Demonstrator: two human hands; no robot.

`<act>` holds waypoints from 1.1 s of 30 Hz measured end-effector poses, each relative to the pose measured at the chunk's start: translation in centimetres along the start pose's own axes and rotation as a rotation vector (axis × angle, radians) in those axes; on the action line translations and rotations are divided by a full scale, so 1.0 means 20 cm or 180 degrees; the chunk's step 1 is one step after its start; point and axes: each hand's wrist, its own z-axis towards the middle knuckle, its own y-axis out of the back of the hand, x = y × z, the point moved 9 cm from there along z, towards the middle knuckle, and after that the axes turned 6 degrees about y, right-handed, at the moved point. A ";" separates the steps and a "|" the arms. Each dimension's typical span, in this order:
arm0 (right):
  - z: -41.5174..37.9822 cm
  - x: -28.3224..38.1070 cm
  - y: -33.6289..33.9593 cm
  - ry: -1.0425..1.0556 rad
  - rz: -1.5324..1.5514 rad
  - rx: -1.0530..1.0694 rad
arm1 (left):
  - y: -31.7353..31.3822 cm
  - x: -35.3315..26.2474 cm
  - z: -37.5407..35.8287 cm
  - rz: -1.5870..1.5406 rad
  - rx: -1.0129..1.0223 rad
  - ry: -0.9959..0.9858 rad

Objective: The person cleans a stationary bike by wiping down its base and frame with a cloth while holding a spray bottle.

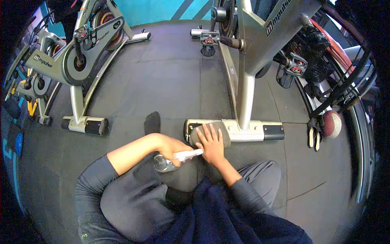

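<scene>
My left hand [172, 148] is wrapped round a clear spray bottle with a white nozzle [187, 154], held tilted with the nozzle toward my other hand. The bottle's clear body [163, 164] shows below my fingers. My right hand [211, 144] lies flat, fingers spread, on a grey-brown cloth [225, 136]. That cloth is draped over the left part of the front foot bar [258, 131] of an exercise bike. The nozzle tip is close to my right thumb and wrist.
The bike's silver post [246, 97] rises behind the bar, with a pedal [296, 65] to its right. Another bike [77, 101] stands at left. A red and white ball [332, 124] sits at right. My foot [152, 122] rests on the dark floor mat [162, 89].
</scene>
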 end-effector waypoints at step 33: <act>0.26 -0.17 0.20 0.0587 0.1475 -0.0957 | -0.01 0.02 0.01 -0.0168 -0.0001 0.0012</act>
